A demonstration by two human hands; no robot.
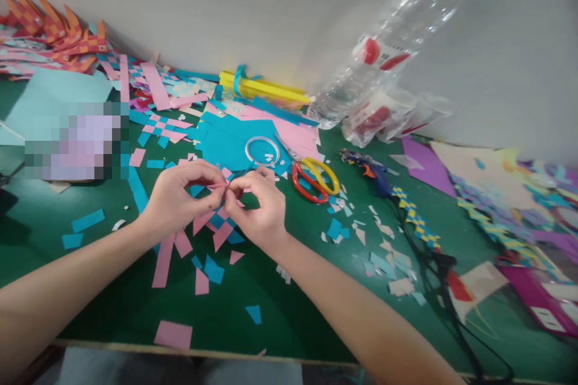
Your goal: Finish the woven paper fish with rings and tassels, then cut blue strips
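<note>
My left hand (178, 198) and my right hand (259, 207) meet over the green table (112, 301), fingertips pinched together on a small weave of pink and blue paper strips (224, 189). Both hands are closed on it. More pink strips (163, 260) and blue scraps (214, 269) lie loose just under and in front of the hands. A blue paper sheet (226, 141) lies right behind them, with a roll of clear tape (262, 151) on it.
Red and yellow scissors (313, 177) lie right of the hands, a glue gun (372, 171) with black cord beyond. An empty plastic bottle (388, 48) leans on the wall. Woven paper pieces (54, 33) pile at far left, purple papers (533, 289) at right.
</note>
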